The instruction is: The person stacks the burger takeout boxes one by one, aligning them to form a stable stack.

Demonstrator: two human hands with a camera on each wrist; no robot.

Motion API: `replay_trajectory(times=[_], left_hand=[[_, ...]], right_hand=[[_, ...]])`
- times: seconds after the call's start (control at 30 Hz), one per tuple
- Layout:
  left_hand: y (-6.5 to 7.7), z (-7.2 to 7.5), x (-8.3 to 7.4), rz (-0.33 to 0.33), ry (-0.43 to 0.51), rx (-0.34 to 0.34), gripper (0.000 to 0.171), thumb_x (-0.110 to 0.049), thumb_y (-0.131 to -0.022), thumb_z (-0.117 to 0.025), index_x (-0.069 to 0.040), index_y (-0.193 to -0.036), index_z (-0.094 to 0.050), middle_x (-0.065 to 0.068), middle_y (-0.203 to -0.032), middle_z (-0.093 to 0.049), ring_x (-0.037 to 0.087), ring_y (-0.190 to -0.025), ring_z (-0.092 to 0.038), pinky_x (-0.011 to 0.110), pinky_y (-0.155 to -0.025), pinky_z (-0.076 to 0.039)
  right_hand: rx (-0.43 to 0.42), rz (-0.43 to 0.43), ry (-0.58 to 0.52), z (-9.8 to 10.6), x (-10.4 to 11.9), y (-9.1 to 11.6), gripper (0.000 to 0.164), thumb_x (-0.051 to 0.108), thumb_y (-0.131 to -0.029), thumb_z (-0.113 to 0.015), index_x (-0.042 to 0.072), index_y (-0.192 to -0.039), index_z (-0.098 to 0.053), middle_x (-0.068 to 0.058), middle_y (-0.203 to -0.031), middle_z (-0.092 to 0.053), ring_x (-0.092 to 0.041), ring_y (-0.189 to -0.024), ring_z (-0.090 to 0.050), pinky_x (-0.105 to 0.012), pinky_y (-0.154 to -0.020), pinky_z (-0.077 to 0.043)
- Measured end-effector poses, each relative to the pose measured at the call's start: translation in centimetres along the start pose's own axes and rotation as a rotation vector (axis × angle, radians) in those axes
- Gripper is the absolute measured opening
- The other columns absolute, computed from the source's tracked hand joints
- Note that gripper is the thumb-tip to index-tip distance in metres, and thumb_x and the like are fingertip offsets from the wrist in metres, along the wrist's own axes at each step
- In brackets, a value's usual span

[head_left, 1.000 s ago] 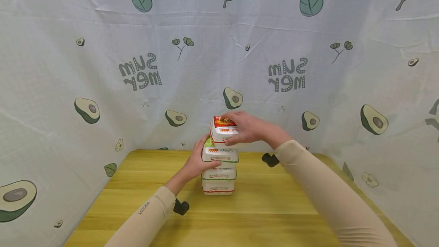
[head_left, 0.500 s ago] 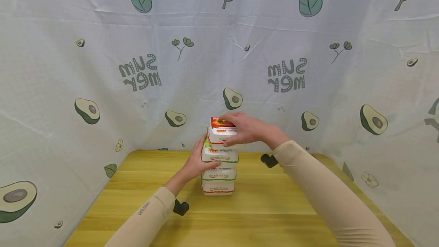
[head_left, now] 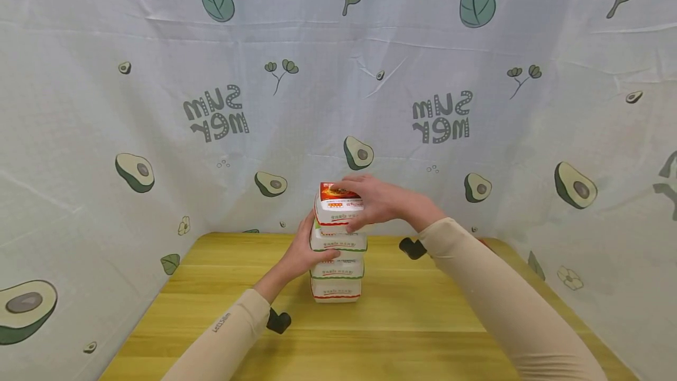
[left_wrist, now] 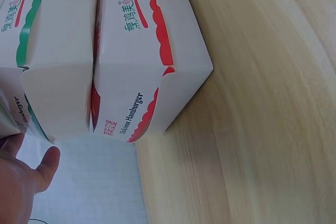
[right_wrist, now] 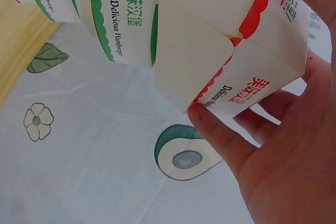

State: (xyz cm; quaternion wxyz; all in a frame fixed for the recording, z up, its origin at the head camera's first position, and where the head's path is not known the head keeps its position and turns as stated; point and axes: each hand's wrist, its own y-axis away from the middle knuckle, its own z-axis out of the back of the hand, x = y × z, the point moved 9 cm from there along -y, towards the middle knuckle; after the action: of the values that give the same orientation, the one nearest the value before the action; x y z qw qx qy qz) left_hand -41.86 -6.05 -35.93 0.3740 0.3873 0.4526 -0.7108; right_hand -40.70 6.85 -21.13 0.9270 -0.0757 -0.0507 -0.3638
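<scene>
White cardboard hamburger boxes stand in a stack on the table. The bottom box (head_left: 336,291) has a red scalloped edge, and two green-edged boxes sit over it. My left hand (head_left: 304,249) grips the upper green-edged box (head_left: 346,242) from the left side, thumb across its front. My right hand (head_left: 383,199) holds a red-edged box (head_left: 338,215) with a burger picture on its lid, right at the top of the stack. In the right wrist view this held box (right_wrist: 197,30) tilts against the green-edged one, fingers spread around its sides.
The wooden table (head_left: 423,334) extends around the stack on both sides and in front. Behind it hangs a white curtain (head_left: 317,104) printed with avocados and leaves. Small black devices show by the right wrist (head_left: 412,248) and the left wrist (head_left: 278,321).
My right hand has brought the red-edged box left and slightly down, so it sits more squarely over the stack. My left hand has stayed in place.
</scene>
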Motion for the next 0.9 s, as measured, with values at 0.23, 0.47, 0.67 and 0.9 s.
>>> replay_trajectory(times=[0.23,0.47,0.67,0.9], left_hand=[[0.02,-0.12,-0.17,-0.016,0.017,0.012,0.107,-0.023,-0.082,-0.085,-0.048,-0.155,-0.010,0.003,-0.148,-0.033,0.022,-0.120,-0.058,0.049,-0.100,-0.049],[-0.30,-0.33,-0.67,-0.097,0.050,0.037,0.101,-0.018,-0.083,-0.084,-0.041,-0.153,-0.016,-0.001,-0.144,-0.045,0.021,-0.119,-0.061,0.044,-0.098,-0.051],[-0.47,-0.42,-0.69,-0.117,0.076,0.042,0.095,-0.014,-0.083,-0.084,-0.038,-0.150,-0.022,-0.003,-0.140,-0.052,0.020,-0.119,-0.061,0.043,-0.097,-0.052],[-0.57,-0.49,-0.82,-0.125,0.071,0.044,0.092,-0.012,-0.083,-0.083,-0.035,-0.149,-0.024,-0.002,-0.139,-0.052,0.020,-0.119,-0.062,0.042,-0.097,-0.052]], right_hand=[[0.007,-0.014,0.002,-0.22,0.03,0.02,0.092,0.042,-0.077,-0.086,0.028,-0.155,-0.040,-0.005,-0.155,-0.040,-0.031,-0.138,-0.036,-0.050,-0.106,-0.041],[0.010,-0.012,0.019,-0.28,0.30,-0.12,0.090,0.046,-0.079,-0.083,0.030,-0.156,-0.038,-0.006,-0.157,-0.038,-0.030,-0.142,-0.034,-0.050,-0.109,-0.039],[0.010,0.004,0.032,-0.23,0.70,-0.11,0.089,0.047,-0.081,-0.082,0.029,-0.156,-0.038,-0.006,-0.155,-0.040,-0.029,-0.140,-0.037,-0.048,-0.107,-0.040],[0.013,-0.004,0.030,-0.31,0.69,-0.12,0.090,0.049,-0.081,-0.081,0.032,-0.157,-0.035,-0.006,-0.157,-0.038,-0.029,-0.141,-0.036,-0.049,-0.107,-0.040]])
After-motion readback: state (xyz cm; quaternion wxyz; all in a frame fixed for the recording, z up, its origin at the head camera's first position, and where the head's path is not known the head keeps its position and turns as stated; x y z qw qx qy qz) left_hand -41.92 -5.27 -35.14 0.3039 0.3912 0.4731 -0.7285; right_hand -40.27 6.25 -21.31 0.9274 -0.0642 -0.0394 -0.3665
